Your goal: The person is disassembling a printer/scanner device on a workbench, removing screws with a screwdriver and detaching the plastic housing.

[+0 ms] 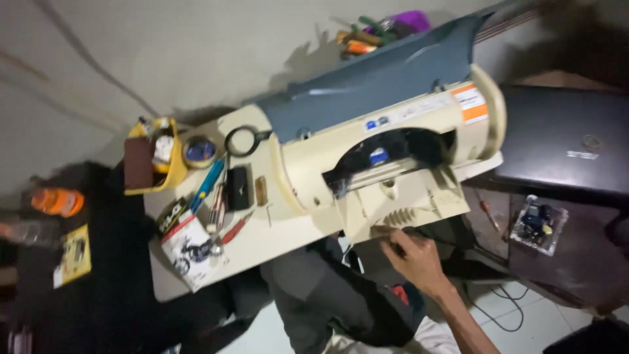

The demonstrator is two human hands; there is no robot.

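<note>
A cream inkjet printer [393, 151] with its grey lid [373, 82] raised lies on a cream board [262, 242]. My right hand [414, 259] reaches in from the lower right. Its fingers curl on the edge of the printer's cream front tray [406, 206]. Whether a small tool is pinched in the fingers I cannot tell. My left hand is out of view. My lap in dark trousers [327, 295] sits just below the board.
On the board's left lie a yellow tray [171, 172], a round tin [198, 151], a black ring loupe [242, 141], a blue-handled screwdriver [208, 183], a red screwdriver [236, 228] and a carton [190, 246]. A black laptop [563, 137] and a clear parts box [538, 224] are right. Cables [498, 308] cross the tiles.
</note>
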